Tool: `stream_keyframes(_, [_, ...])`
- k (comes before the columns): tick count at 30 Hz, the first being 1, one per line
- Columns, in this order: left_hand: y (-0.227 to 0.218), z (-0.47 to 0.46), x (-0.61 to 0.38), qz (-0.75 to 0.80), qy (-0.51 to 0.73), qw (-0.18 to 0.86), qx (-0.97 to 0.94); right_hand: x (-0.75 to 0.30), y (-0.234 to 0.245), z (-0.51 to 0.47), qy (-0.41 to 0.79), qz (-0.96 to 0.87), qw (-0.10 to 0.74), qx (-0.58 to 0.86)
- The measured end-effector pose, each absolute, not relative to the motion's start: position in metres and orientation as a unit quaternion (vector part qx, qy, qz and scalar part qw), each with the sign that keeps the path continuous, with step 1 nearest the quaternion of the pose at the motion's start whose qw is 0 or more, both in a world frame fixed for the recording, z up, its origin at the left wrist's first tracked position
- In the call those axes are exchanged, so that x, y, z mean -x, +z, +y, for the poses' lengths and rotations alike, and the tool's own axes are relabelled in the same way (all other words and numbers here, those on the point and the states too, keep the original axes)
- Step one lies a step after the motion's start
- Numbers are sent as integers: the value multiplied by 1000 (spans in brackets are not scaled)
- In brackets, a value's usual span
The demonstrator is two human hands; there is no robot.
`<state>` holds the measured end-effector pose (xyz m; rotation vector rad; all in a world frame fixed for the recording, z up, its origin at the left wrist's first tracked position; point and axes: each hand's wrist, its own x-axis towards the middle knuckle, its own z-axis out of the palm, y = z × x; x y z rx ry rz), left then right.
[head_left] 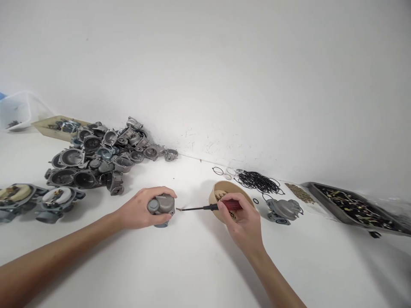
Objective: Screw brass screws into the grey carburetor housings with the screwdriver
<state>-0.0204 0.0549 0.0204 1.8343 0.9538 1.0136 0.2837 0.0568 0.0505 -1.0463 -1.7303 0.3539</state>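
Observation:
My left hand [141, 208] is wrapped around a grey metal carburetor [165, 204], which rests on the white table. In my right hand [242, 220] is a screwdriver [208, 207] with a red and black handle. Its dark shaft points left, and the tip, with a small coppery piece on it that may be a screw, is just short of the carburetor's right side. Below the handle stands a tan bowl [215, 192] holding small brass-coloured screws, partly hidden by my right hand.
At left lies a heap of grey metal bowls [96, 158], with two carburetor bodies [58, 201] nearer. To the right are black rubber rings [258, 182], another carburetor [284, 209], a pile of small brass parts [300, 192] and a dark tray [313, 188] of small parts. A wall [205, 85] stands behind.

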Motion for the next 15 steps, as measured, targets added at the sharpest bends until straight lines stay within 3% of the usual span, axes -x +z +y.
stream_keyframes(15, [20,54,21,380,403,405,-727,-281,53,56,163,-716,521,435])
